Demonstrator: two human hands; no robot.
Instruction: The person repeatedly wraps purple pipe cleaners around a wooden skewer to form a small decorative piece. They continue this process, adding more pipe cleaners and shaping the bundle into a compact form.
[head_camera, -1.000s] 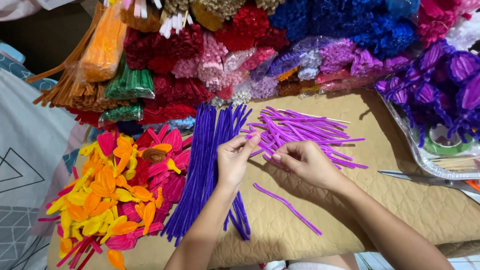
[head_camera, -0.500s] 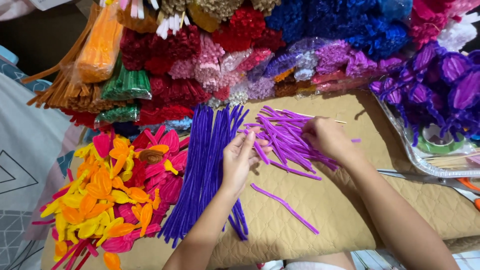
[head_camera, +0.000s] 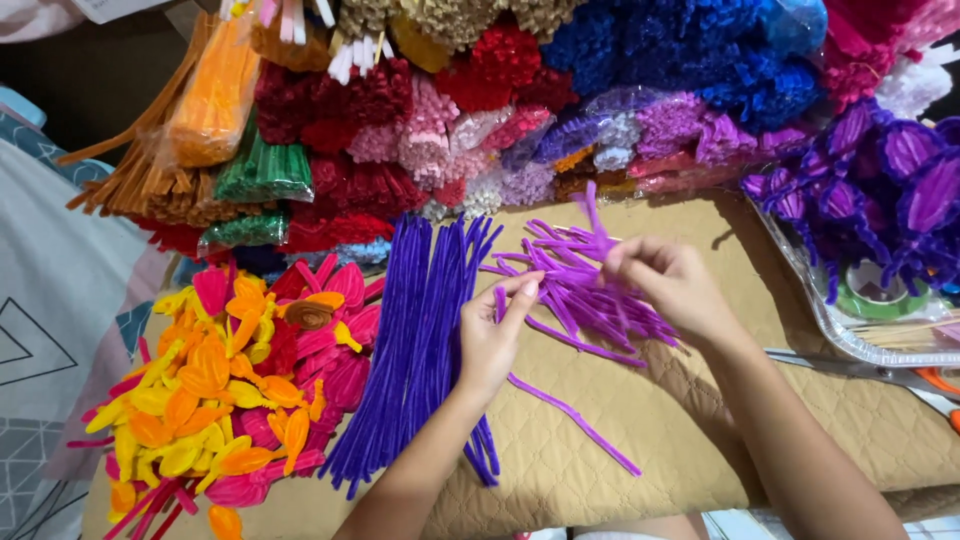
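My right hand (head_camera: 668, 283) pinches a short light-purple pipe cleaner (head_camera: 592, 212) and lifts it up out of a loose pile of the same short pieces (head_camera: 590, 295) on the tan quilted mat (head_camera: 620, 450). My left hand (head_camera: 492, 335) hovers just left of that pile with fingers apart, holding nothing. A bundle of long dark-purple pipe cleaners (head_camera: 415, 340) lies right beside the left hand. One long light-purple pipe cleaner (head_camera: 575, 422) rests alone on the mat under my wrists.
Pink, orange and yellow pipe-cleaner petals (head_camera: 230, 380) are heaped at the left. Bagged pipe cleaners in many colours (head_camera: 480, 110) line the far side. A clear tray (head_camera: 830, 320) of purple petals, green tape and sticks sits at right, with orange-handled scissors (head_camera: 890, 375) beside it.
My right hand has moved from the near edge of the pile up and to the far right, pulling one short piece upward. The left hand let go and stayed low by the dark bundle.
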